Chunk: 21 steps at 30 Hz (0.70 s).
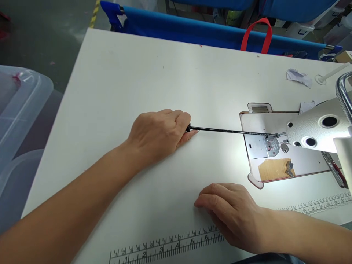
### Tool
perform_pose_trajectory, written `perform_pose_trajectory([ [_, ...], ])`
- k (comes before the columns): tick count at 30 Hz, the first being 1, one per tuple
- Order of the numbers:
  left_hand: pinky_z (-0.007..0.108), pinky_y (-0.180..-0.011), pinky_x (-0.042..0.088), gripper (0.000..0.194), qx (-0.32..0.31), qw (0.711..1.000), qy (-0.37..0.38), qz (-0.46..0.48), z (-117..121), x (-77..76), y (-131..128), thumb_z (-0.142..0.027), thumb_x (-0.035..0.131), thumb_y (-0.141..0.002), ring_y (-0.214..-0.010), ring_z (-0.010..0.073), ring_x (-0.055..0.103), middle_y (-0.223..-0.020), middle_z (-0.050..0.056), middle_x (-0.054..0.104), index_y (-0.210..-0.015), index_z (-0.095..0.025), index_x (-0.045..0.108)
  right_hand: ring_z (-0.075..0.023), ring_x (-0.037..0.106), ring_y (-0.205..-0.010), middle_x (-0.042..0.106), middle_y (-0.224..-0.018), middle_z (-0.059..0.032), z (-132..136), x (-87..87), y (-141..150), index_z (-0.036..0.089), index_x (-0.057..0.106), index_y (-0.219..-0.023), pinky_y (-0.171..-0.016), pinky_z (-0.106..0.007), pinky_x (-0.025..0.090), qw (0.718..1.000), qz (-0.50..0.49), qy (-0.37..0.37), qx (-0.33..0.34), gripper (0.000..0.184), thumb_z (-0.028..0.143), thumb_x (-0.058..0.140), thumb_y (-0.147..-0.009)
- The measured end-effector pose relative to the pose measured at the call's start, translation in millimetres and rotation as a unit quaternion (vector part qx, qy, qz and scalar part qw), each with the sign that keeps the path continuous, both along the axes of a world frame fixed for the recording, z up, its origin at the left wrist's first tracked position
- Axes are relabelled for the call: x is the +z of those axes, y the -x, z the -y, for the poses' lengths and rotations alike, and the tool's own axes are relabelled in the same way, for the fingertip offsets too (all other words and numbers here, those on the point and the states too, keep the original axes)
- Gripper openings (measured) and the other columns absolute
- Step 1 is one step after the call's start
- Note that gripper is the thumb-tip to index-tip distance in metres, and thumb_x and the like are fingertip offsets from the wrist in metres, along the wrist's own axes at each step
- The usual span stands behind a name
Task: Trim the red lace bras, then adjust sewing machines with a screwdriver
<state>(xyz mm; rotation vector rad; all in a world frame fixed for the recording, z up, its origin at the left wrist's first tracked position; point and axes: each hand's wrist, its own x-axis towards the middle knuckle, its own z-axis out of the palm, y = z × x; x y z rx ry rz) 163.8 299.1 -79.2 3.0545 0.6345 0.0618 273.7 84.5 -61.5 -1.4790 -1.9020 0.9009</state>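
My left hand [162, 132] rests on the white table [123, 80], fingers closed on the end of a thin black cord [228, 131]. The cord runs taut to the right, across the table to the needle area [273, 138] of a white sewing machine [316, 134]. My right hand [232, 214] lies palm down near the table's front edge, fingers curled, holding nothing. It partly covers a printed ruler strip [167, 249].
A brown tape patch [275, 169] sits on the machine bed. A scrap of pale cloth [299, 77] and a white thread stand [330, 75] lie at the back right. A blue fabric trolley [209, 31] with a red strap [257, 35] stands behind; clear plastic bins [19, 110] stand left.
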Motion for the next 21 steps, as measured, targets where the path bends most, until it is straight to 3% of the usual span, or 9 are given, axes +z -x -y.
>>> perform_pose_trajectory([
  [21, 0.029, -0.045, 0.018, 0.045, 0.015, 1.000, 0.007, -0.018, 3.7, 4.7, -1.8, -0.046, 0.029, -0.097, -0.054, 0.0198, 0.053, -0.062, 0.006, 0.059, -0.080, -0.020, 0.061, -0.0184, 0.058, -0.078, 0.064, -0.103, -0.0100, 1.9, -3.9, 0.7, 0.011, 0.052, -0.119, -0.067, -0.030, 0.049, 1.000, 0.001, -0.002, 0.003, 0.037, 0.000, 0.044, -0.085],
])
